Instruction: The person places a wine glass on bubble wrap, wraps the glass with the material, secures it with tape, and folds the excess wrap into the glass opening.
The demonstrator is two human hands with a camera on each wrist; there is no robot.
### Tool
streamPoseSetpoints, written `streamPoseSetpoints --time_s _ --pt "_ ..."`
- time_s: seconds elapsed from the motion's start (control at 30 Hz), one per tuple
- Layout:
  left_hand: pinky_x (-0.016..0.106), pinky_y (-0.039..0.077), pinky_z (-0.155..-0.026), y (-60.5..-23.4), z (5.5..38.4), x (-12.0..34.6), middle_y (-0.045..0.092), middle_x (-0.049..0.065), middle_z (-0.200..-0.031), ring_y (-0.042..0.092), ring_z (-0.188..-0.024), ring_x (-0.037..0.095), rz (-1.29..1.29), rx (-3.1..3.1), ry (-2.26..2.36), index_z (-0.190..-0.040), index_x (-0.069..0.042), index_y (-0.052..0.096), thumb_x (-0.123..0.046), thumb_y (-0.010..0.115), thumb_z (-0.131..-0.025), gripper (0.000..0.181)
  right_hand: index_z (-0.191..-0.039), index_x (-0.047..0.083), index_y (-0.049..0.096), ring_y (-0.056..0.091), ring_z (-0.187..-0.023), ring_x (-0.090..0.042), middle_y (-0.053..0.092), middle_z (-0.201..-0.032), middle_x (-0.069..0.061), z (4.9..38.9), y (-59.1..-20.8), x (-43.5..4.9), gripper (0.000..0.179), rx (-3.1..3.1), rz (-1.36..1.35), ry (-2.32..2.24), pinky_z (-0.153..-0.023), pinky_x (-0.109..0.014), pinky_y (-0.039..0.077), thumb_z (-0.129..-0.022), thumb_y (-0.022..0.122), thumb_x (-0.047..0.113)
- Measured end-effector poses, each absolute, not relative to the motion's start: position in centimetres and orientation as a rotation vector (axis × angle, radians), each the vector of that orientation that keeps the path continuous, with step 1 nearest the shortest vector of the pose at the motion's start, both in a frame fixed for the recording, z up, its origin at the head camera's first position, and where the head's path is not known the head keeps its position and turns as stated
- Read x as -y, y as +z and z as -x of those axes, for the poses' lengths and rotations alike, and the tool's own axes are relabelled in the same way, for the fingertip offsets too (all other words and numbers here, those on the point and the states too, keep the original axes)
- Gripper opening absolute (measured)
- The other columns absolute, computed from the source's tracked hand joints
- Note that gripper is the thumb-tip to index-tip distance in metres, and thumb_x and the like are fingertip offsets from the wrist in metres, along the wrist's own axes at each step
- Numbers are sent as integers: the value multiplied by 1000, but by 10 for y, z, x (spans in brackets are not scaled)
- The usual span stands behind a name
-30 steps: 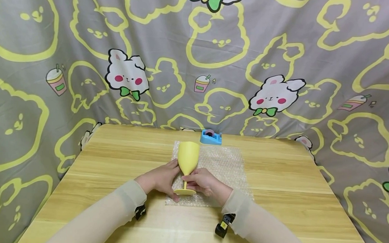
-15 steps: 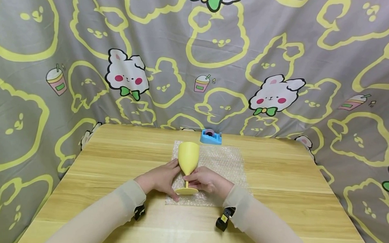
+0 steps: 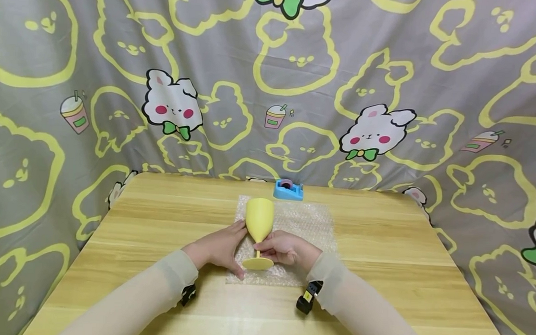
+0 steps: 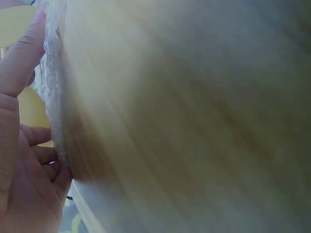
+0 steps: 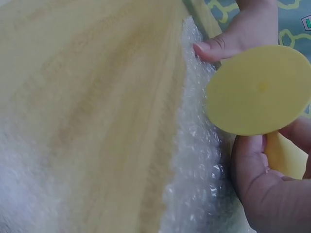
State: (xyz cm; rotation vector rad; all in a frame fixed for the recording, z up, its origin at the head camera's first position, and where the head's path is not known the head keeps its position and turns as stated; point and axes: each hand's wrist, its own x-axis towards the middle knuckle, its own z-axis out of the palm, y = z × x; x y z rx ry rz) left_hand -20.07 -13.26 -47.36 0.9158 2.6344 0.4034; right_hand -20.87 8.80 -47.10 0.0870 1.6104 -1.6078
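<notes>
A yellow plastic goblet (image 3: 259,219) lies over the bubble wrap (image 3: 308,220), its bowl pointing away and its round foot (image 5: 260,90) towards the person. In the right wrist view the flat underside of that foot faces the camera. The right hand (image 3: 285,248) pinches the stem between thumb and fingers. To the goblet's left, the left hand (image 3: 221,245) rests on the wrap with thumb and fingers spread. In the left wrist view its thumb (image 4: 22,56) and fingertips touch the edge of the wrap. Whether the bowl touches the wrap I cannot tell.
A blue tape dispenser (image 3: 288,189) holding a roll of tape stands at the table's back edge, just behind the wrap. The wooden table (image 3: 379,270) meets a patterned curtain (image 3: 236,48) at the back. Black wrist cameras hang under both sleeves.
The goblet's foot has shifted slightly right and tipped up, with the right hand still pinching the stem. The left hand keeps its place. The whole head view has moved a little.
</notes>
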Motion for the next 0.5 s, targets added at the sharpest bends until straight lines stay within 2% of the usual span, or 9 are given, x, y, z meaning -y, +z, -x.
streamPoseSetpoints --time_s 0.27,0.5 --pt "43 17 -121 -472 201 134 9 22 -164 11 -151 35 -919 -2629 431 -157 5 16 -71 84 -58 142 -81 6 63 64 -66 -9 66 -74 -4 211 -469 -87 16 -1589 -82 -1575 -64 -20 56 -97 62 3" --pt "43 18 -121 -470 201 134 10 20 -165 13 -151 34 -878 -2610 499 -157 4 19 -67 87 -57 139 -81 8 64 64 -65 -10 68 -73 -3 214 -467 -87 15 -1679 -81 -1479 -62 -24 55 -96 65 7"
